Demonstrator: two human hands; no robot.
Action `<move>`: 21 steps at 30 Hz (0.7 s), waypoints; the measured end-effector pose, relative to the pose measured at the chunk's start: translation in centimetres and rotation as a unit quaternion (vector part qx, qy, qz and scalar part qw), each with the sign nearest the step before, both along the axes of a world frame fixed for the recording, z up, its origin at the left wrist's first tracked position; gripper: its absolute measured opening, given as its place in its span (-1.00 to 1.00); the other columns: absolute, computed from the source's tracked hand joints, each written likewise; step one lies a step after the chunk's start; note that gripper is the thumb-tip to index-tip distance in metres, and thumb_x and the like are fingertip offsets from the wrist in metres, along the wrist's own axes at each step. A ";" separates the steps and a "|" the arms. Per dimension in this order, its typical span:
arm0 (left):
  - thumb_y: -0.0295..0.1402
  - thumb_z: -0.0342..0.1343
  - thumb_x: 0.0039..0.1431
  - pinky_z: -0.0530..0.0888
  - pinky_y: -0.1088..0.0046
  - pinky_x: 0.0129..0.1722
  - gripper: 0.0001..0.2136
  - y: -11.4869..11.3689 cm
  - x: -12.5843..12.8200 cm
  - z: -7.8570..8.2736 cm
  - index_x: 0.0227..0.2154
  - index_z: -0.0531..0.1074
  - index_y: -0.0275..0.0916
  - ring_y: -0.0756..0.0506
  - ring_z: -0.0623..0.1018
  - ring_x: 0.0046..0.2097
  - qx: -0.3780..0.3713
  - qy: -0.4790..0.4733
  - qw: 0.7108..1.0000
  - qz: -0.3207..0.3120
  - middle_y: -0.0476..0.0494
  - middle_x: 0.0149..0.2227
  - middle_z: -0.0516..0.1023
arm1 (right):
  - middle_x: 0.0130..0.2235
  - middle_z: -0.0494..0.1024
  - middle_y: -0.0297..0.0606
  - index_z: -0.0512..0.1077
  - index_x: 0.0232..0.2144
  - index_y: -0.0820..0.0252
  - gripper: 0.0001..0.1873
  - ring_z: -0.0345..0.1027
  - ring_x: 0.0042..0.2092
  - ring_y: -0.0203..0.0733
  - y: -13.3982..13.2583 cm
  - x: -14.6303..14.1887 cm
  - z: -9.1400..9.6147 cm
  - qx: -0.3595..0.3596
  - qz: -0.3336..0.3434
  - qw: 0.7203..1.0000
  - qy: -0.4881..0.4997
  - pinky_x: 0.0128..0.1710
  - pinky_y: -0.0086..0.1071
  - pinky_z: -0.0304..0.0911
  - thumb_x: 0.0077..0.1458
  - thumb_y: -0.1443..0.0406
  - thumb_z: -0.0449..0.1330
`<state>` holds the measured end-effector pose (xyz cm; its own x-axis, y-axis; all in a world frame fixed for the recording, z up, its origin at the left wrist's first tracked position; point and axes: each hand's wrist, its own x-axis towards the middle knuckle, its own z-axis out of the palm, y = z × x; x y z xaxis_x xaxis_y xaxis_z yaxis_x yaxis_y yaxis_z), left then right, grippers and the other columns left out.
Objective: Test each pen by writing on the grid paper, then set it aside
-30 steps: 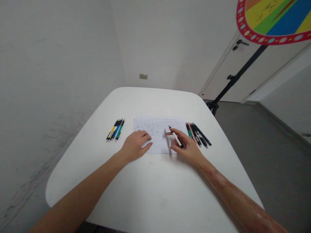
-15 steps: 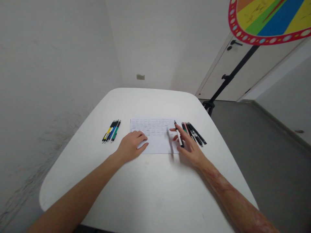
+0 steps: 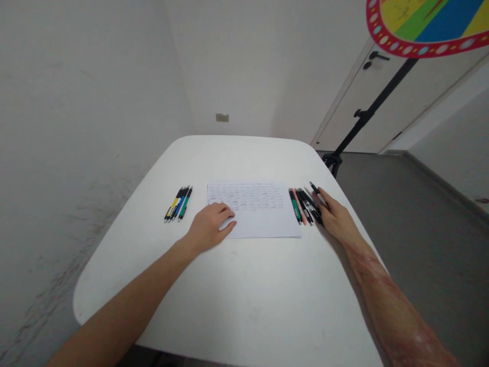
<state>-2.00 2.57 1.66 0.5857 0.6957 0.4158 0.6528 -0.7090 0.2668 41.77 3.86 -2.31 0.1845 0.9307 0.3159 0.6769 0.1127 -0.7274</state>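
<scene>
My left hand [image 3: 210,224] lies on the left part of a handwritten sheet of paper [image 3: 263,224], palm down with its fingers out and nothing in them. Lines of writing fill the sheet's upper half. At the right, my right hand [image 3: 336,216] holds a pen [image 3: 316,189] with a black tip end; the fingers hide much of its barrel. Directly left of that hand lies a row of several pens, among them a green and black pen [image 3: 295,206], a pink pen [image 3: 300,206] and black ones [image 3: 308,204].
Several pens [image 3: 179,204] with yellow, blue and green parts lie side by side left of the paper. The white table [image 3: 229,300] has rounded corners and stands by the walls. A colourful wheel [image 3: 431,30] on a black stand [image 3: 367,117] rises beyond its right side, near a door.
My right hand has carried the pen from above the paper's right edge to the right side of the pen row. My left hand stays on the paper. The view has shifted slightly.
</scene>
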 end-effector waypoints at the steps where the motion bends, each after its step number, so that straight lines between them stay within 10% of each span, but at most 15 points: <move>1: -0.26 0.16 0.52 0.58 0.15 0.01 -0.85 0.0 0.0 0.0 -0.04 0.56 -0.18 -0.22 0.62 -0.02 0.000 0.000 1.000 0.000 -0.21 -0.05 0.66 | 0.34 0.58 0.00 0.49 0.39 0.09 -0.34 0.39 0.41 0.37 0.1 0.1 -0.3 -0.010 -0.007 1.000 -0.005 0.49 0.34 0.13 0.37 0.00 0.18; 21: -0.27 0.16 0.51 0.58 0.14 0.01 -0.86 0.0 0.1 0.1 -0.04 0.57 -0.18 -0.23 0.63 -0.02 -0.004 0.003 1.000 0.003 -0.21 -0.05 0.66 | 0.33 0.59 0.00 0.50 0.37 0.11 -0.39 0.47 0.34 0.24 -0.5 -1.9 0.3 -0.009 -0.008 1.000 0.008 0.42 0.21 0.26 0.40 0.03 0.13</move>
<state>-1.91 2.54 1.74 0.5837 0.7024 0.4074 0.6583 -0.7031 0.2689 39.89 3.38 -1.99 0.2052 0.9330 0.2957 0.6667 0.0880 -0.7401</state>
